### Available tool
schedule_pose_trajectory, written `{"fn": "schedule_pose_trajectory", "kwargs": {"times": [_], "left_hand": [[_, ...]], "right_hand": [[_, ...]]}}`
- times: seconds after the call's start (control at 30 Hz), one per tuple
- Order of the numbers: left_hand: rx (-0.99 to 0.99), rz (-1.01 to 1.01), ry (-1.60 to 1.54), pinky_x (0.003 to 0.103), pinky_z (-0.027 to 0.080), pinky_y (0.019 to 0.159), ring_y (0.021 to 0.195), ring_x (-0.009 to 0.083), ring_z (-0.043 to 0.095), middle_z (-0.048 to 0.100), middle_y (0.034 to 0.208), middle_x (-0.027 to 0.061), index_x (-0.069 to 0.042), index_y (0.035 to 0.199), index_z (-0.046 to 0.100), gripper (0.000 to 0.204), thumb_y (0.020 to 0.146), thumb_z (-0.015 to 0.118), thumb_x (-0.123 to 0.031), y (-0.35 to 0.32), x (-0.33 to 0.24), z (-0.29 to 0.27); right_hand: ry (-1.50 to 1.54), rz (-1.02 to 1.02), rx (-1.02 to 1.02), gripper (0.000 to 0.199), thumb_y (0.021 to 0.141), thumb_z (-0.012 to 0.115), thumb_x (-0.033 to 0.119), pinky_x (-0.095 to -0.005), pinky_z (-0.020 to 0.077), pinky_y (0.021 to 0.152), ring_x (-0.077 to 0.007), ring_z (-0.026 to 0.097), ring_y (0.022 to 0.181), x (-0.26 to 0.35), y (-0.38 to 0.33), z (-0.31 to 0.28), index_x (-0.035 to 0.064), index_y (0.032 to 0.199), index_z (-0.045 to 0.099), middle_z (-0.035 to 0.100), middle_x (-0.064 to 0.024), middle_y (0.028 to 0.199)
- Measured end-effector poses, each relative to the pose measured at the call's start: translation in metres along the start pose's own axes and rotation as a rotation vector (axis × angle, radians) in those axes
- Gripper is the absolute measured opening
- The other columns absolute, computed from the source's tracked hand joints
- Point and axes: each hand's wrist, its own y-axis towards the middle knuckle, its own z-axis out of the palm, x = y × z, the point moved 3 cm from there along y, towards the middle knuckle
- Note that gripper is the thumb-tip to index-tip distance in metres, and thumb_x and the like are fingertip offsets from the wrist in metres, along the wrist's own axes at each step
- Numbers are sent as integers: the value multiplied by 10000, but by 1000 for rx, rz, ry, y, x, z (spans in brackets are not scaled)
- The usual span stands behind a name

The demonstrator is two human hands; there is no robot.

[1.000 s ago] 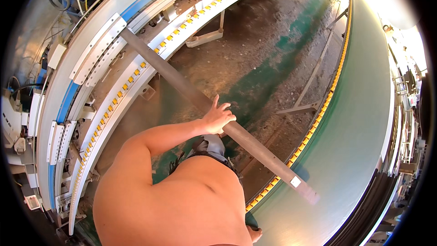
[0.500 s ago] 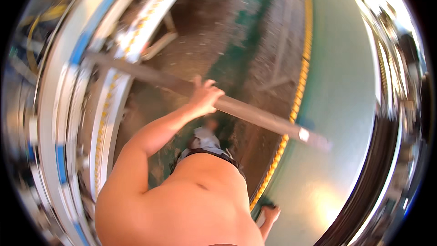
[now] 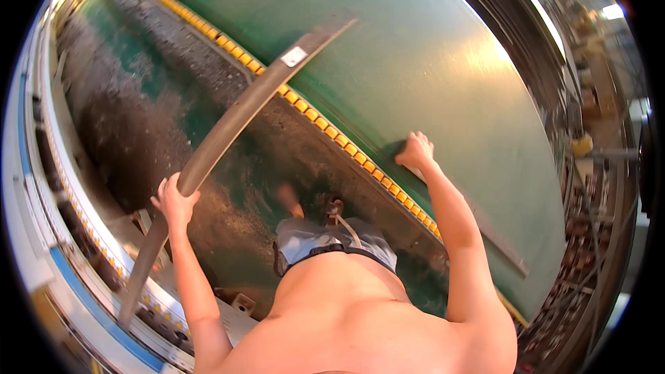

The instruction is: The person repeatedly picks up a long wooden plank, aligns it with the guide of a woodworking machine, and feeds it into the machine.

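Observation:
My left hand [image 3: 176,204] is closed around a long, flat grey-brown strip [image 3: 242,111] with a small white label near its far end. The strip spans the gap: its far end extends over the green tabletop [image 3: 415,69], and its near end reaches the white and blue machine side [image 3: 76,284]. Over the green top, my right hand [image 3: 417,151] has curled fingers at the end of a second, narrower grey strip [image 3: 497,241]. That strip lies on the surface, running partly under my right forearm; its grip is partly hidden.
A row of yellow rollers [image 3: 325,127] edges the green top. Below the held strip is a dirty, green-stained floor [image 3: 138,104]. Stacked dark sheets or strips [image 3: 519,34] lie beyond the table. Shelving with many pieces [image 3: 589,235] stands at the right.
The view has turned, bringing the table across the top and right. My left hand keeps its strip, now slanting up to the right. My right hand shows more fully over the table.

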Motion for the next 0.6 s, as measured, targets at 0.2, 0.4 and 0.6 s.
{"fn": "schedule_pose_trajectory", "kwargs": {"times": [0.2,0.4,0.6], "left_hand": [[88,-1,8,631,216,1063,1307,291,390,529,1307,75,-209,1289,511,737,623,813,-301,57,17,-5],[-217,379,282,501,324,1041,1241,384,390,464,1342,171,-94,1341,441,823,634,807,-304,137,77,16],[-481,380,153,425,415,982,1122,353,545,580,1229,196,-11,1253,539,568,801,673,-327,72,-30,112]], "right_hand": [[142,-63,-181,652,575,786,362,-463,417,938,-296,481,1166,91,45,-46,55,1112,581,533,-141,1167],[731,-308,-674,275,647,634,177,-453,470,800,-355,602,903,148,15,-27,79,904,643,631,-152,940],[1100,-625,-252,182,793,619,241,-441,481,697,-362,608,793,-1,-208,178,75,864,600,626,-147,812]]}}
